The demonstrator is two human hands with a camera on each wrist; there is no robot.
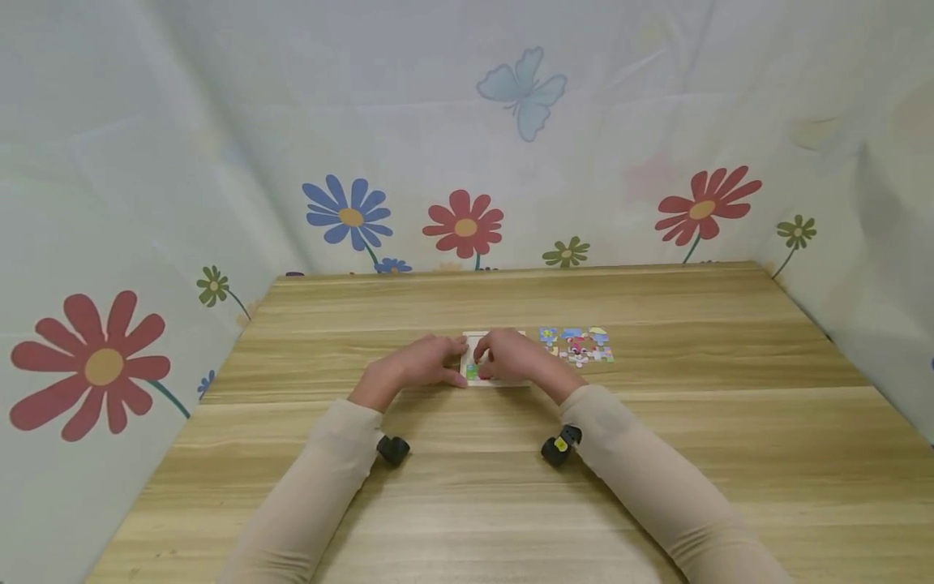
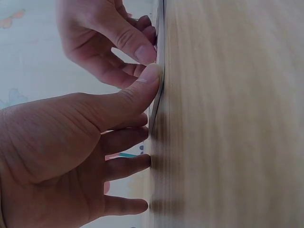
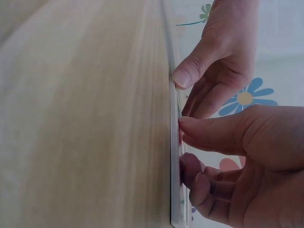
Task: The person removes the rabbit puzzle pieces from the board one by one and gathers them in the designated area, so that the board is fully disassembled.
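Observation:
A light-framed jigsaw board (image 1: 496,384) lies flat on the table, with green and red picture parts (image 1: 472,372) showing at its lower left. At its left side is my left hand (image 1: 430,361); the thumb (image 2: 151,73) presses the near edge and the other fingers reach down, spread and fairly straight. Over the board's middle, my right hand (image 1: 507,354) has curled fingers, and its thumb and forefinger pinch a puzzle piece (image 3: 180,138) low against the board. That piece is mostly hidden by the fingers.
Several loose jigsaw pieces (image 1: 578,350), blue, pink and white, lie grouped right of the board. The wooden table (image 1: 467,495) reaches back to a flower-printed cloth (image 1: 409,122), which also rises at both sides. Black wrist cameras (image 1: 394,449) sit at both cuffs.

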